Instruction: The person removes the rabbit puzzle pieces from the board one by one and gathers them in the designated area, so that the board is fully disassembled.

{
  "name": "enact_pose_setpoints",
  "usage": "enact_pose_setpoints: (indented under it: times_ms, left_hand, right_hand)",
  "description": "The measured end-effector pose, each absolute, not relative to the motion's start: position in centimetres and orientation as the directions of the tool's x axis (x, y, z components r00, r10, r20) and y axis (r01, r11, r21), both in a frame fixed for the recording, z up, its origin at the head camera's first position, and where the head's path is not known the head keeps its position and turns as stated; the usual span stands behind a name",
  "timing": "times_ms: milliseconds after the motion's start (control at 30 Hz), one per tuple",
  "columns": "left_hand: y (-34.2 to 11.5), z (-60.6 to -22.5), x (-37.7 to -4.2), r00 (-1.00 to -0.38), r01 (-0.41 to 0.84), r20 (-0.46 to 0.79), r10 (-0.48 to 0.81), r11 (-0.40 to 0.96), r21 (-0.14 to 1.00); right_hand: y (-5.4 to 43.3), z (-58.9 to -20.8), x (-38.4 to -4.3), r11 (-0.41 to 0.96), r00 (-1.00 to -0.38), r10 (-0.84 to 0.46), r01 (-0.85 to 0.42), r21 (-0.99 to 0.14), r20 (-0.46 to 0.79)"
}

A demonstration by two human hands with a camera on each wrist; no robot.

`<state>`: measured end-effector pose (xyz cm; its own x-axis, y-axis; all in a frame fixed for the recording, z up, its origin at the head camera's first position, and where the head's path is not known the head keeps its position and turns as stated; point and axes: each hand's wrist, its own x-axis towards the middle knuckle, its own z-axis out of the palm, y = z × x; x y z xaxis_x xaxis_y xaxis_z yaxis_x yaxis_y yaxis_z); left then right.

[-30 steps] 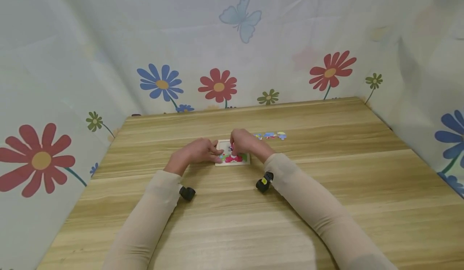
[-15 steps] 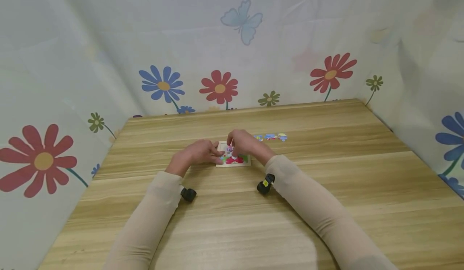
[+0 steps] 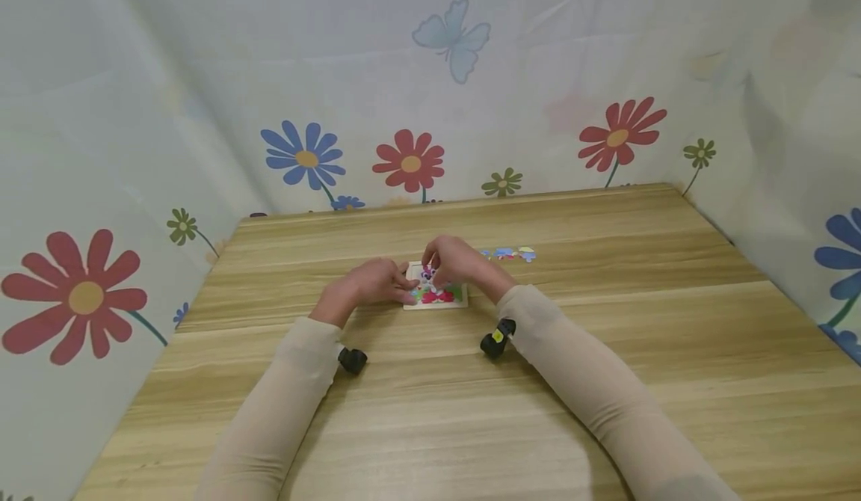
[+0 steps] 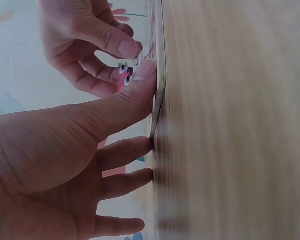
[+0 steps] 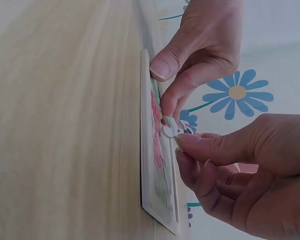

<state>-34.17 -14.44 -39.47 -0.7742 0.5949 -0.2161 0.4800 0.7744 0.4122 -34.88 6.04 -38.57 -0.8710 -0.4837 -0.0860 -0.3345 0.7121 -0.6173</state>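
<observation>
A small picture puzzle tray (image 3: 437, 306) with a pale wooden rim lies flat on the table, its lower part showing red and green. My left hand (image 3: 377, 280) is at its left side; in the left wrist view the thumb (image 4: 135, 92) presses on the tray's edge while the other fingers extend fairly straight toward the table. My right hand (image 3: 454, 258) pinches a puzzle piece (image 5: 170, 130) between thumb and fingertips, tilted over the tray. A pink-and-white cartoon face with eyes shows on the piece (image 4: 125, 77). The left index fingertip is right beside it in the right wrist view.
Several loose puzzle pieces (image 3: 514, 253), blue and yellow, lie on the wooden table (image 3: 430, 411) beyond my right hand, partly hidden by it. A flower-printed white cloth (image 3: 538, 75) hangs behind and along the sides. Each sleeve has a small black camera at its cuff.
My right hand has shifted slightly left over the tray, and more of the cartoon face now shows below its fingers. The left hand stays at the tray's left side.
</observation>
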Motion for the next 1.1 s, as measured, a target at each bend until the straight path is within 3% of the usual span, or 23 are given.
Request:
enact_pose_setpoints:
  times_ms: [467,1100]
  left_hand:
    - [-14.0,-39.7,-34.1,-0.821,0.437,-0.236,0.52,0.838,0.327]
    - [-14.0,-39.4,-33.6,-0.832,0.408,-0.237,0.501,0.843,0.349]
  right_hand:
    - [7.1,-38.3,-35.5,0.64,-0.858,-0.509,-0.327,-0.695,-0.065]
    - [12.4,-36.8,-35.4,0.616,-0.878,-0.476,-0.287,-0.733,-0.056]
